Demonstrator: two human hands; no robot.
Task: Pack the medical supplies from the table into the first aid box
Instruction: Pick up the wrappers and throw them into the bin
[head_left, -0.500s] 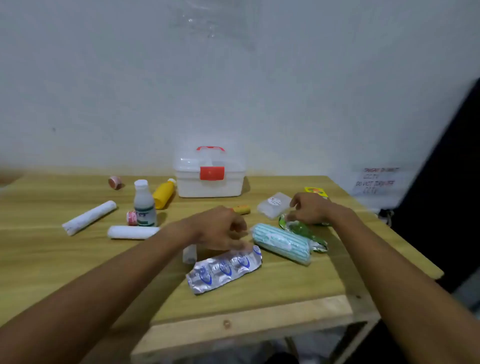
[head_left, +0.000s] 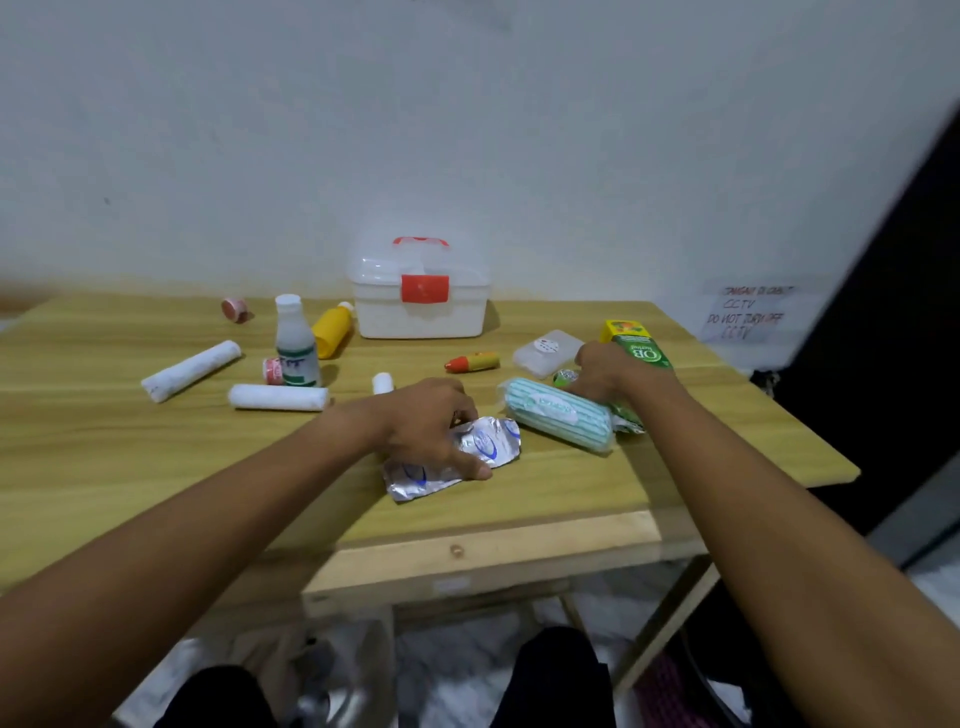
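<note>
Since half a second before, the left hand (head_left: 434, 426) had dropped onto the foil blister pack (head_left: 485, 448), fingers curled around it; the right hand (head_left: 602, 371) lay on a green sachet (head_left: 631, 415), grip unclear; three white rolls, two bottles, one closed first aid box (head_left: 421, 296) stood behind on the table (head_left: 519, 499).

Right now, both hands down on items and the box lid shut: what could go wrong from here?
1. The first aid box is latched, so anything lifted has nowhere to go until a hand is freed to open it.
2. The left hand pinches the foil blister strip, which already looks creased and may bend further.
3. The right hand reaches over the striped roll, which could roll toward the table edge.
</note>
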